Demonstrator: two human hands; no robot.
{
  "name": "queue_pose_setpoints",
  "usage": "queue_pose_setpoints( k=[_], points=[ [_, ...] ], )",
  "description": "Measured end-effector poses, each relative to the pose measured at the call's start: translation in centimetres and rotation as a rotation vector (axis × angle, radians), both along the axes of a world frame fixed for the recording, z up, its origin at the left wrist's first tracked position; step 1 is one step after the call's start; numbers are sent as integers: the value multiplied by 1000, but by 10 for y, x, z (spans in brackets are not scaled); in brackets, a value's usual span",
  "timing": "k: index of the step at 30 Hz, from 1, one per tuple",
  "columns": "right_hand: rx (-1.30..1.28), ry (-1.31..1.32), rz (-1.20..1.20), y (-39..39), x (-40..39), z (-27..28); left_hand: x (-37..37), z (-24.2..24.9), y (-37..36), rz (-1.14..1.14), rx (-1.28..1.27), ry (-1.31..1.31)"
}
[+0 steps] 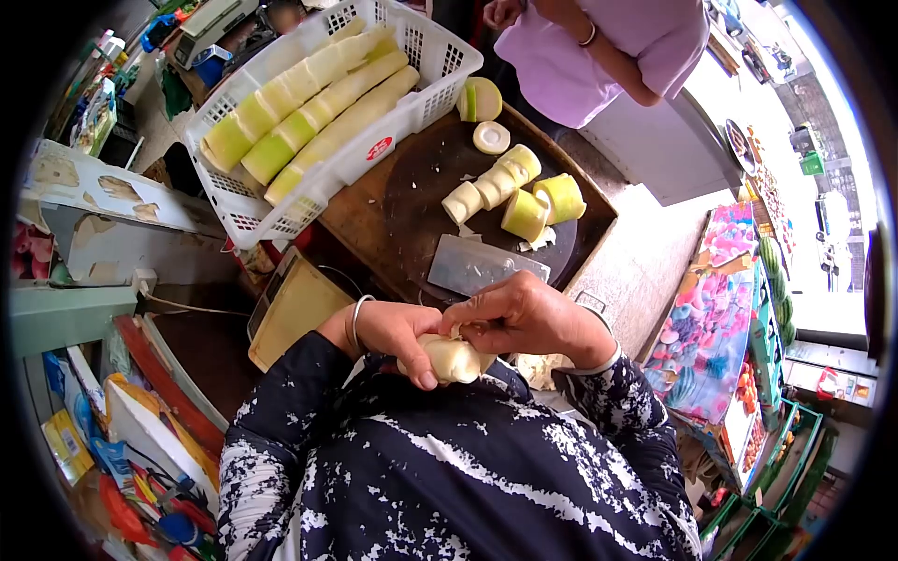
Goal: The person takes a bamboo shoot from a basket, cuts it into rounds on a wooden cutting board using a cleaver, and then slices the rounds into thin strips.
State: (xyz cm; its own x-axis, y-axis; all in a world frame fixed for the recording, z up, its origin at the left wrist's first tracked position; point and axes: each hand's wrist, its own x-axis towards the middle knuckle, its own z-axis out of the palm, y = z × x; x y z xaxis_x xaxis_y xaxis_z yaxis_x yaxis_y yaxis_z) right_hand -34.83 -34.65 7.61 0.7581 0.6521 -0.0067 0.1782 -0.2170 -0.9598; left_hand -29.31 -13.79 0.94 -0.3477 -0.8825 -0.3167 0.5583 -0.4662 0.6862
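A pale, peeled-looking piece of bamboo shoot (455, 359) is in front of my chest. My left hand (398, 338) wraps round its left side, thumb along the front. From the right, my right hand (535, 323) pinches at its upper edge, where a thin scrap shows between the fingertips. Just beyond my hands a cleaver (486, 266) lies flat on the dark round chopping board (412, 220). Behind the blade are a row of cut shoot pieces (492, 183), greener chunks (559, 198) and a round slice (491, 137).
A white plastic basket (351, 168) of long green-white bamboo shoots stands at the back left. Another person (599, 56) in a lilac top is across the board. A yellowish tray (295, 313) sits left of my hands. Patterned boxes (702, 318) line the right.
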Motion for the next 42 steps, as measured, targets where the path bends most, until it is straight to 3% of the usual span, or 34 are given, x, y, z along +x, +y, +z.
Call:
queue_pose_setpoints(
  k=[4,7,12,14,15,16,18,19,20,22,24,26,28,29,32,34,36,38,40,42],
  points=[
    [5,-84,-3,3,9,2,6,-2,-1,1,31,-55],
    [-82,-182,-84,9,18,8,14,17,5,223,11,-159],
    [-92,-301,-56,24,39,-7,31,8,19,187,61,-290],
    [-144,-404,-29,30,47,-14,33,10,24,144,259,-488],
    [-6,-382,-110,32,51,-11,31,17,14,-7,428,-726],
    [63,-390,-179,34,58,-3,25,-5,11,-166,315,-1005],
    [6,-494,-430,31,78,-4,16,-65,19,193,127,-1002],
    [-53,-489,-514,21,97,-11,15,-48,17,472,390,-555],
    [-114,-481,-600,5,119,-23,13,-49,17,721,359,-374],
    [-421,-315,-799,-27,162,-41,14,-39,12,1053,324,-326],
    [-469,-347,-912,-63,202,-90,15,-46,11,1206,277,-424],
    [-397,-269,-874,-89,227,-128,21,-40,11,1238,295,-432],
    [-521,-244,-818,-90,231,-132,24,-35,9,1344,224,-545],
    [-788,-367,-847,-95,227,-135,26,-36,8,1383,198,-553],
    [-911,-364,-849,-68,203,-101,28,-35,9,1366,174,-615],
    [-631,-378,-819,-47,176,-83,29,-41,7,1360,136,-718],
    [-580,-627,-900,-30,148,-75,30,-40,4,1350,92,-827],
    [-657,-400,-863,-27,110,-64,32,-30,3,1293,127,-1124],
    [-854,-86,-702,-26,62,-55,34,-39,3,1286,133,-1044],
    [-966,-8,-504,-42,6,-87,32,-51,8,1274,154,-957]
  ],
)
